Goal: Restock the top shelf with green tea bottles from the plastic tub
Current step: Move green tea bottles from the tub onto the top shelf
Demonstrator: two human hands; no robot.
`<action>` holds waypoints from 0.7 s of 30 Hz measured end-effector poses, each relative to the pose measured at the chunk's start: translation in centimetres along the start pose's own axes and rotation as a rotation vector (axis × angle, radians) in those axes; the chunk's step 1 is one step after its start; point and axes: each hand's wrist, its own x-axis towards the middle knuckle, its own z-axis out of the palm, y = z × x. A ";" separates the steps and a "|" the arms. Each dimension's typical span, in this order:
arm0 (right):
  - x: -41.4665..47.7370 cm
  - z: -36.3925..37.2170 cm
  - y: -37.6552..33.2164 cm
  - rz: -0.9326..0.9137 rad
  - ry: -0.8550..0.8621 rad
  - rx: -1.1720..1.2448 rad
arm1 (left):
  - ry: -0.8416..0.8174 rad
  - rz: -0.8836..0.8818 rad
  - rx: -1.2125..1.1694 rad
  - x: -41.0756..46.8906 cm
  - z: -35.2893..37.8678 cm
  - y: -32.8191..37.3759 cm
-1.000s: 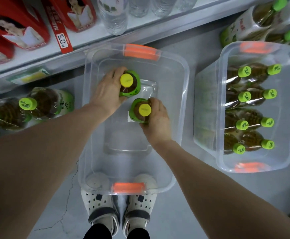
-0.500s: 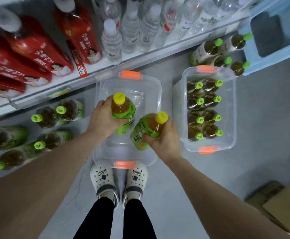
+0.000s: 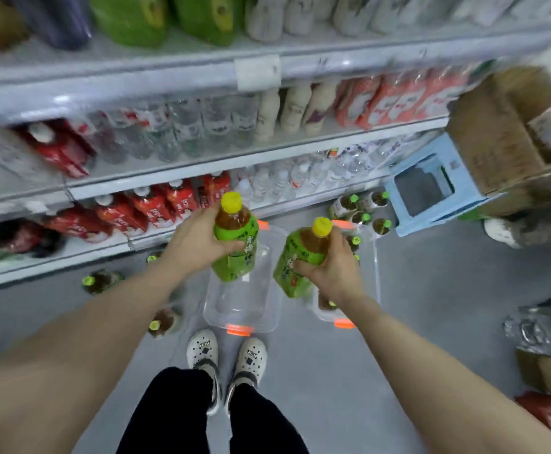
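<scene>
Now lifted clear of the emptied plastic tub (image 3: 241, 309) on the floor: two green tea bottles (image 3: 234, 244), one gripped by the left hand (image 3: 198, 244), one by the right hand (image 3: 329, 270), rising toward the top shelf (image 3: 169, 70), front edge not yet reached.

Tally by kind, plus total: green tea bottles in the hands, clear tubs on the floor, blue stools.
Green tea bottles held: 2 (left bottle in left hand, right bottle in right hand)
Clear tubs on floor: 2 (near tub, right tub)
Blue stool: 1
Total: 5
</scene>
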 end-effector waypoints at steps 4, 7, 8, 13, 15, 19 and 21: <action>-0.3 -5.5 -5.7 -0.181 -0.001 -0.023 | 0.054 0.104 0.108 -3.6 -7.7 3.8; -0.9 -9.1 -11.2 -0.297 0.025 -0.038 | 0.151 0.146 0.093 -7.0 -13.1 6.1; -1.1 -10.0 -13.1 -0.331 0.036 -0.031 | 0.190 0.155 0.081 -8.1 -14.8 6.6; -2.9 -13.9 -22.3 -0.534 0.105 0.032 | 0.257 0.179 -0.020 -12.0 -23.7 8.5; -3.7 -14.9 -26.0 -0.611 0.129 0.047 | 0.299 0.213 -0.051 -13.4 -27.3 8.8; -5.6 -16.4 -33.1 -0.705 0.201 0.052 | 0.414 0.298 -0.121 -16.3 -34.9 8.4; -6.8 -16.9 -36.4 -0.743 0.244 0.080 | 0.466 0.327 -0.176 -17.5 -38.6 8.2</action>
